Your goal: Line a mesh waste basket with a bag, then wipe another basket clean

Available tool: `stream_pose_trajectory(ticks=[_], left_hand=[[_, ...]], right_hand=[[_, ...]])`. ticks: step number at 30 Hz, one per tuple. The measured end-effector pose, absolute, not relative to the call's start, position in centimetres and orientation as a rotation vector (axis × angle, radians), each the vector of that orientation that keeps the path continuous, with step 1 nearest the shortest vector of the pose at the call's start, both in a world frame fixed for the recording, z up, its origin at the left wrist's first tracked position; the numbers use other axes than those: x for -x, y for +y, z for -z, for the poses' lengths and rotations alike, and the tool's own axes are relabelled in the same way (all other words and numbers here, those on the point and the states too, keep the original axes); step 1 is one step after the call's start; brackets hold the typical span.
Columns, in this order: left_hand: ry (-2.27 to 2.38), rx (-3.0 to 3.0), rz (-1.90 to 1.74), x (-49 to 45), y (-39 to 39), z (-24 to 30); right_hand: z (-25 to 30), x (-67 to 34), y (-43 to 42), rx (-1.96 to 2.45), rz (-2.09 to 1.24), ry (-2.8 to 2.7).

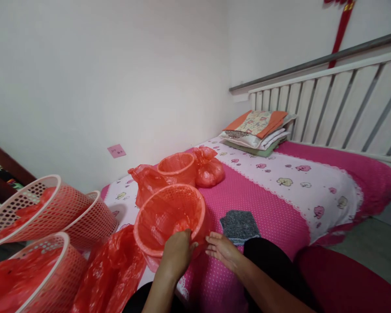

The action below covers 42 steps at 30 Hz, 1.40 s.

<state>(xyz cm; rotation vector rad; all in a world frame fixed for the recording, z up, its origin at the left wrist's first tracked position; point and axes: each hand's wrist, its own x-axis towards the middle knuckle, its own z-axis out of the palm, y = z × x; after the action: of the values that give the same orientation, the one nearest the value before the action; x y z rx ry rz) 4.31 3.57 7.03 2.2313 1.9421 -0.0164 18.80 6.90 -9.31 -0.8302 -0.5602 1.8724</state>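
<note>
A round plastic basket (pixel 142 253) lined with a red plastic bag (pixel 163 217) stands before me on the bed, the bag folded out over its rim. My left hand (pixel 178 251) is closed over the near rim, gripping the bag there; its fingertips are partly hidden inside. Beside the basket's right wall, my right hand (pixel 224 251) has its fingers stretched out and apart, close to the bag's outer side; whether they touch it I cannot tell. To the right lies a folded dark grey cloth (pixel 239 226).
Behind stand another red-lined basket (pixel 179 164) and a tied red bag (pixel 209 169). Several pink mesh baskets (pixel 68 204) with red bags crowd the left, near a loose red bag (pixel 117 265). Folded bedding (pixel 259 126) lies by the white headboard (pixel 332 104). A pink note (pixel 116 151) is on the wall.
</note>
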Motion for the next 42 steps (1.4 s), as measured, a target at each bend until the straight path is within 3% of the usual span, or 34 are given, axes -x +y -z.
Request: stream_pose_trajectory(ticks=[10, 15, 20, 26, 32, 42], left_hand=[[1.697, -2.295, -0.357, -3.4, 3.6, -5.5], [1.727, -2.307, -0.314, -3.7, 3.3, -5.8], [1.836, -2.370, -0.092, -4.6, 2.1, -7.2], [2.024, -2.345, -0.010, -5.4, 1.1, -8.0], [2.099, -2.266, 0.233, -4.8, 1.8, -7.3], [2.120, -2.437, 0.032, -4.1, 1.4, -5.0]], right_hand=[[8.9, -17.6, 7.2, 0.950, -1.887, -0.650], [9.3, -17.2, 7.7, 1.023, -1.830, -0.684], [9.3, -19.9, 9.2, 1.157, -1.580, -0.633], [4.5, -23.0, 9.9, 1.065, -1.180, -0.750], [0.6, -21.4, 8.3, 0.832, -1.503, -0.792], [0.1, -18.9, 8.2, 0.673, -1.810, -0.398]])
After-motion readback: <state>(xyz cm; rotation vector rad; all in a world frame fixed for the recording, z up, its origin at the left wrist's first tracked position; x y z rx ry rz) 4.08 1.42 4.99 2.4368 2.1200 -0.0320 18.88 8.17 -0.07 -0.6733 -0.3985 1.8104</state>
